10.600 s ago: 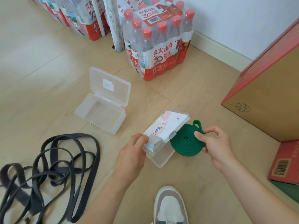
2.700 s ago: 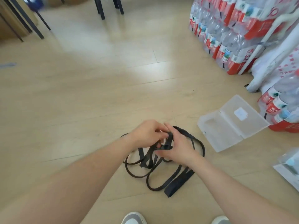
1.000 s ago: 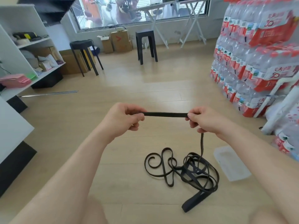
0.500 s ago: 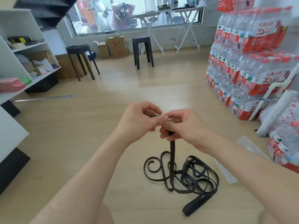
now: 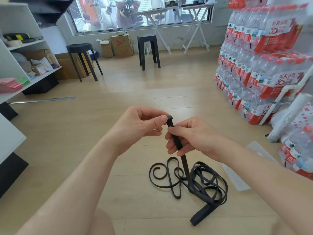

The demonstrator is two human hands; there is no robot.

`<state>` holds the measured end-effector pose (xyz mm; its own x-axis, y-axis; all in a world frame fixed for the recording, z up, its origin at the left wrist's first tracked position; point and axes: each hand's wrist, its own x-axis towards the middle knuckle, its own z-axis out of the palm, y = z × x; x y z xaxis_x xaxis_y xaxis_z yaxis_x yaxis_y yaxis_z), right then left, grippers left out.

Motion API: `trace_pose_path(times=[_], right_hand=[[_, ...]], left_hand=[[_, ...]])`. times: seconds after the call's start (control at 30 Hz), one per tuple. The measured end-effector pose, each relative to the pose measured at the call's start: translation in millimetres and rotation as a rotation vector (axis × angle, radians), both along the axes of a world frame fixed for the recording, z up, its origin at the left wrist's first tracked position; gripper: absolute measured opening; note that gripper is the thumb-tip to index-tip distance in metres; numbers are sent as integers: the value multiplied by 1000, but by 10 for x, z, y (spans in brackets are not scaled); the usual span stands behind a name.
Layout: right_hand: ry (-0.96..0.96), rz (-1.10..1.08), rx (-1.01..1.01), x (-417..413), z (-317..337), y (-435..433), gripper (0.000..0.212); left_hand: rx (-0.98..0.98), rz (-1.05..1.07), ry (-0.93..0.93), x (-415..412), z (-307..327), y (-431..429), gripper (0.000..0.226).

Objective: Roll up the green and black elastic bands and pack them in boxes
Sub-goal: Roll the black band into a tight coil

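The pale wooden floor (image 5: pixel 118 102) serves as the work surface, and its wide bare stretch gives a long band room to lie loose. Along the right side stands a tall stack of shrink-wrapped water bottles with red labels (image 5: pixel 264 68), well apart from the work. Nearer, on the floor at the right, we see a clear plastic box (image 5: pixel 235 180), partly hidden behind the right forearm; we cannot tell how it is opened, but we judge it sits close so that a finished roll can go straight in.

The long black flat elastic band (image 5: pixel 186 167) lies mostly in slack loops on the floor in front of the person, with one strand rising straight up to the hands. We judge the slack is left down there so it can feed upward freely as the roll grows. The green band is not in view.

The right hand (image 5: pixel 191 138) is curled round the rising strand, holding it taut and upright. Just above, the left hand (image 5: pixel 140 126) pinches the band's short folded tip (image 5: pixel 169 118) between thumb and forefinger. That small fold looks to us like the core of a roll, so the rolling of the black band is only starting.
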<state>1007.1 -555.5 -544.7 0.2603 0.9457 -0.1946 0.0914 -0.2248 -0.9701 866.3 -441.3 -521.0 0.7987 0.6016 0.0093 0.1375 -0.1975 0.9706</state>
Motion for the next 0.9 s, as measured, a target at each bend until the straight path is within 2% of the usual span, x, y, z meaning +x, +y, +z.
trace_pose_path(times=[0.13, 0.23, 0.3, 0.5, 0.67, 0.8, 0.9], right_hand=[[-98, -19, -20, -23, -4, -14, 37], [-179, -115, 82, -20, -6, -4, 13], [-131, -177, 173, 0, 9, 3, 3], [-25, -247, 202, -19, 6, 14, 6], [-162, -302, 246, -17, 17, 26, 8], [-199, -296, 276, -48, 29, 23, 8], [-143, -278, 279, -48, 57, 13, 8]], left_hand=[[55, 61, 21, 48, -24, -21, 10], [63, 118, 25, 77, -30, -25, 16], [48, 132, 30, 91, -37, -41, 23], [-56, 112, 25, 109, -53, -83, 22], [-108, 84, 23, 92, -53, -63, 28], [-136, 84, 8, 91, -43, -60, 18], [-84, 142, -17, 98, -49, -78, 6]])
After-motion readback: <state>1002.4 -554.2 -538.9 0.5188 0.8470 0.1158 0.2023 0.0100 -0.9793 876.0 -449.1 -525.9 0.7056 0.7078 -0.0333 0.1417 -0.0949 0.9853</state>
